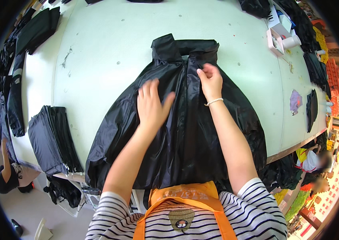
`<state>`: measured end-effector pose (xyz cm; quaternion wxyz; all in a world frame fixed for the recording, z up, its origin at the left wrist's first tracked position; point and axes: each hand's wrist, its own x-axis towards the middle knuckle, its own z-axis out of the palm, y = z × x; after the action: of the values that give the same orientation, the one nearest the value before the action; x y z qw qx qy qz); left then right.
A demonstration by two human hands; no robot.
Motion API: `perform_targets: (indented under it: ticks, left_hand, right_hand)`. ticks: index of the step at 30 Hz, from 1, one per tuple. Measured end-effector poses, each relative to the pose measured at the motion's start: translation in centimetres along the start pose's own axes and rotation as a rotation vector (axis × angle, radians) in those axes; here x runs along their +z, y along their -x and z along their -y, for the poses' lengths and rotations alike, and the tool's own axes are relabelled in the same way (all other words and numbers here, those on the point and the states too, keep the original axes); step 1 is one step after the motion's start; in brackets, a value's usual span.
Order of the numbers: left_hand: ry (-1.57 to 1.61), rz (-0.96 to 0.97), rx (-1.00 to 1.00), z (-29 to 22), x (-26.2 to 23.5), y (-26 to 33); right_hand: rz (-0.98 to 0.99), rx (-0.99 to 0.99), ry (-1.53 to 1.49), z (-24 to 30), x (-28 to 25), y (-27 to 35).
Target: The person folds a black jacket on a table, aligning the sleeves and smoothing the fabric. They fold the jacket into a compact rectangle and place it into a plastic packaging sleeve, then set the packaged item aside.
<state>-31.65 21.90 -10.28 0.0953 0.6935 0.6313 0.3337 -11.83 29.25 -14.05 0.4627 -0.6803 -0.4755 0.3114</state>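
Observation:
A black jacket of thin, shiny cloth lies spread on the pale table, its collar at the far end and its lower edge hanging near my orange apron. A zip placket runs down its middle. My left hand rests flat on the left front panel, fingers stretched out and thumb apart. On the right side of the placket, just below the collar, my right hand has its thumb and fingers pinched together at the cloth. Its fingertips are slightly blurred, and a beaded bracelet circles that wrist.
Folded black garments are stacked at the table's left edge, with more along the far left. At the right stand a white box, a pale tray and a thread cone. A purple scrap lies nearby. Other people sit beyond both sides.

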Motion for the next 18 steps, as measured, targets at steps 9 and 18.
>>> perform_targets:
  ticks: [9, 18]
  left_hand:
    - [-0.336, 0.263, -0.183, 1.2, 8.3, -9.8]
    - [0.488, 0.412, -0.408, 3.0, 8.2, -11.1]
  right_hand:
    - [0.015, -0.260, 0.060, 0.5, 3.4, -0.3]
    - [0.009, -0.301, 0.071, -0.2, 5.5, -0.6]
